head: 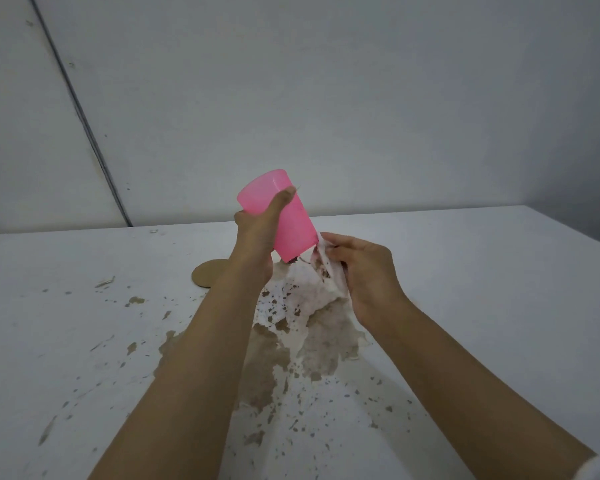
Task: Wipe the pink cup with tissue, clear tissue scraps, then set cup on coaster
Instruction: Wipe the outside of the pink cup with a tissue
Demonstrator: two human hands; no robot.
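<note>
Left hand fingers are gripping the pink plastic cup tilted above the stained white worktop; right hand fingers are pinching soiled white tissue at its lower end. Wiping underway; scraps uncleared, round brown cardboard coaster unused.

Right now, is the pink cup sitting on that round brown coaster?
Apart. The head view shows the left hand holding the pink cup tilted in the air, while the coaster lies flat on the table below.
</note>
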